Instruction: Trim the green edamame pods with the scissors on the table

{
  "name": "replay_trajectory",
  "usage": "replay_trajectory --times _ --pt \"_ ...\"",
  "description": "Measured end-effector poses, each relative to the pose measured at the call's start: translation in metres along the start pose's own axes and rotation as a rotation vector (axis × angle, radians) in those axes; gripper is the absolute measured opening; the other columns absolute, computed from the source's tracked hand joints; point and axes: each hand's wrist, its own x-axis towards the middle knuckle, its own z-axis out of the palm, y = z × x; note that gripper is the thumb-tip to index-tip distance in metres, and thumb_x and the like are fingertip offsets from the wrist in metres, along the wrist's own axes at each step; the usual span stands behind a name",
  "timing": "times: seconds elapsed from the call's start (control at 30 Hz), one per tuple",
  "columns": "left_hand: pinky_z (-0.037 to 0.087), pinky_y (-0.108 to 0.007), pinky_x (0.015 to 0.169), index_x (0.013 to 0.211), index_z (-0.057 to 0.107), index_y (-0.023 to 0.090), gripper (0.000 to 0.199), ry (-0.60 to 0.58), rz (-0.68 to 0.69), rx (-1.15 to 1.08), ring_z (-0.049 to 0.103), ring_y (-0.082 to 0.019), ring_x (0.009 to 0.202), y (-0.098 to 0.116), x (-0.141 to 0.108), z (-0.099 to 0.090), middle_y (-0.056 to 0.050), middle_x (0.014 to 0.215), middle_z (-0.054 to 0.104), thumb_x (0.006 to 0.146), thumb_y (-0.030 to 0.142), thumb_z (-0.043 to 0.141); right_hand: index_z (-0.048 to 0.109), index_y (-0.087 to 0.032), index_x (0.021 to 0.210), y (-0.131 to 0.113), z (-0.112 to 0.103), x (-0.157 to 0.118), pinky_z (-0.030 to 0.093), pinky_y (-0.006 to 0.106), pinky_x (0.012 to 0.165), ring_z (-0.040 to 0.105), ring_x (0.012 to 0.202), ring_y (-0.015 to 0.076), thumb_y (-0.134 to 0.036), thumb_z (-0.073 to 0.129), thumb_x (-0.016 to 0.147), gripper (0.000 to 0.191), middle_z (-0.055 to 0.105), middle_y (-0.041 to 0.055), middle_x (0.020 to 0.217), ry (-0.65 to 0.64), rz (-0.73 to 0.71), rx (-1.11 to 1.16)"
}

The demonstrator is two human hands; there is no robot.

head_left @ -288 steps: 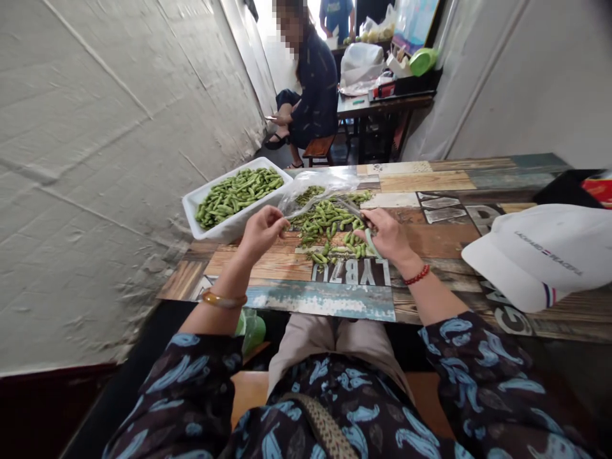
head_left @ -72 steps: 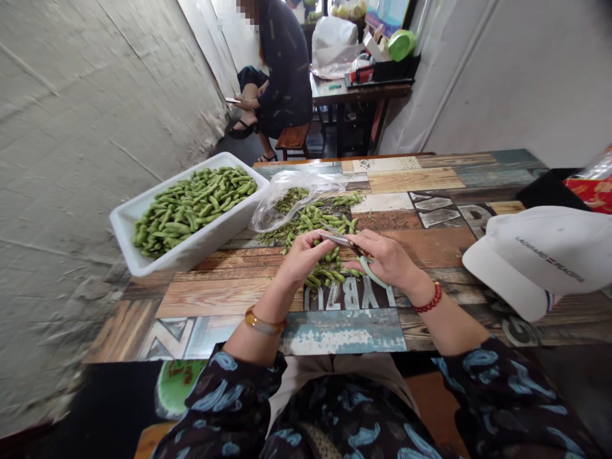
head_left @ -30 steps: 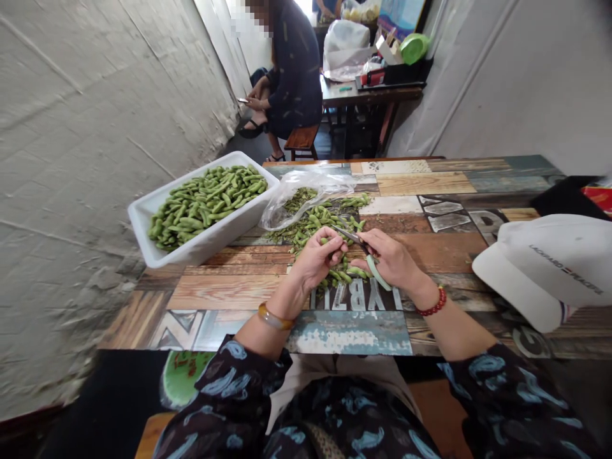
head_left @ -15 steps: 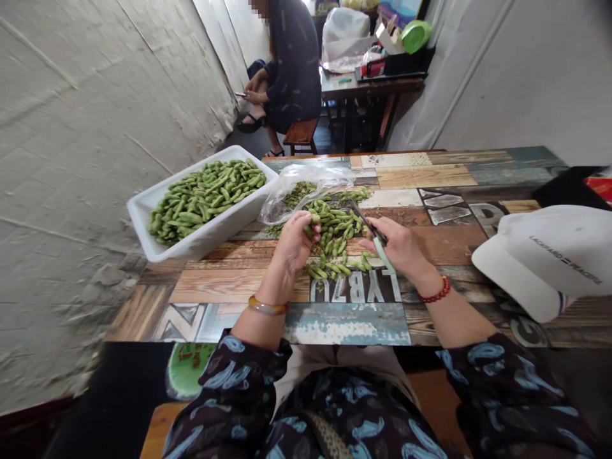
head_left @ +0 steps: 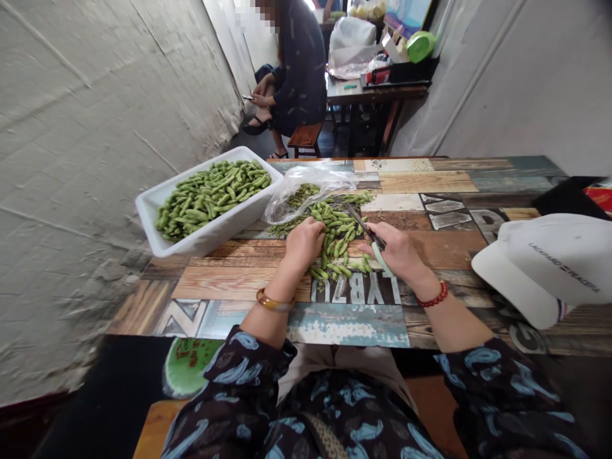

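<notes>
My left hand (head_left: 305, 242) is closed at the left edge of a loose pile of green pods (head_left: 338, 234); its fingertips are hidden, so what it holds does not show. My right hand (head_left: 394, 250) grips scissors (head_left: 362, 224) with a pale green handle, their dark blades pointing forward over the right side of the pile. Behind the pile lies a clear plastic bag (head_left: 319, 178) with green trimmings (head_left: 303, 193) in it. A white tub (head_left: 210, 245) full of green pods (head_left: 213, 197) stands at the left.
A white cap (head_left: 549, 261) lies on the patchwork table (head_left: 354, 324) at the right. Beyond the table a person (head_left: 301, 70) sits on a wooden stool (head_left: 306, 135) with a phone. Behind, a side table (head_left: 377, 94) holds bags and a green bowl (head_left: 421, 46).
My left hand has turned knuckles up and moved to the pile's left edge; the pod pinched in it no longer shows. My right hand still holds the scissors. The view has shifted slightly.
</notes>
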Motion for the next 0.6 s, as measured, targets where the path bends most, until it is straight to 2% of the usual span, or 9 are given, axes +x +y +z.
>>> replay_trajectory --times 0.13,0.27,0.4,0.5,0.6 --pt "0.047 -0.033 0.076 0.105 0.068 0.021 0.022 -0.083 -0.033 0.203 0.064 -0.025 0.098 0.006 -0.002 -0.006 -0.01 0.111 0.063 0.091 0.024 0.052 0.061 -0.018 0.122 -0.002 0.001 0.0 0.055 0.038 0.076 0.067 0.084 0.0253 -0.045 0.063 0.091 0.042 0.067 0.01 0.094 -0.008 -0.009 -0.013" --pt "0.048 -0.032 0.077 0.107 0.066 0.021 0.022 -0.122 -0.068 0.248 0.064 -0.024 0.099 0.008 -0.001 -0.011 -0.01 0.111 0.061 0.093 0.025 0.05 0.062 -0.017 0.121 -0.002 0.001 -0.001 0.055 0.038 0.076 0.067 0.086 0.0255 -0.044 0.063 0.091 0.04 0.068 0.0111 0.097 -0.006 -0.018 -0.02" --pt "0.048 -0.032 0.075 0.105 0.065 0.018 0.021 -0.146 -0.046 0.283 0.064 -0.023 0.098 0.012 -0.003 -0.014 -0.012 0.118 0.058 0.093 0.023 0.048 0.061 -0.017 0.122 -0.001 0.001 -0.001 0.055 0.037 0.074 0.066 0.083 0.0244 -0.043 0.065 0.09 0.041 0.067 0.0099 0.093 -0.002 -0.033 -0.014" --pt "0.048 -0.033 0.076 0.104 0.065 0.016 0.02 -0.15 -0.015 0.251 0.064 -0.024 0.097 0.011 -0.005 -0.013 -0.013 0.114 0.061 0.091 0.019 0.05 0.06 -0.018 0.123 0.001 0.002 -0.001 0.055 0.037 0.075 0.066 0.083 0.024 -0.042 0.065 0.091 0.04 0.067 0.0096 0.094 -0.003 -0.033 -0.006" --pt "0.047 -0.033 0.08 0.102 0.066 0.015 0.018 -0.07 0.029 0.036 0.063 -0.024 0.095 0.006 -0.002 -0.008 -0.012 0.103 0.066 0.087 0.018 0.055 0.06 -0.017 0.123 0.001 0.002 -0.001 0.055 0.037 0.075 0.066 0.083 0.0239 -0.042 0.065 0.091 0.041 0.067 0.0096 0.093 0.002 -0.029 -0.005"
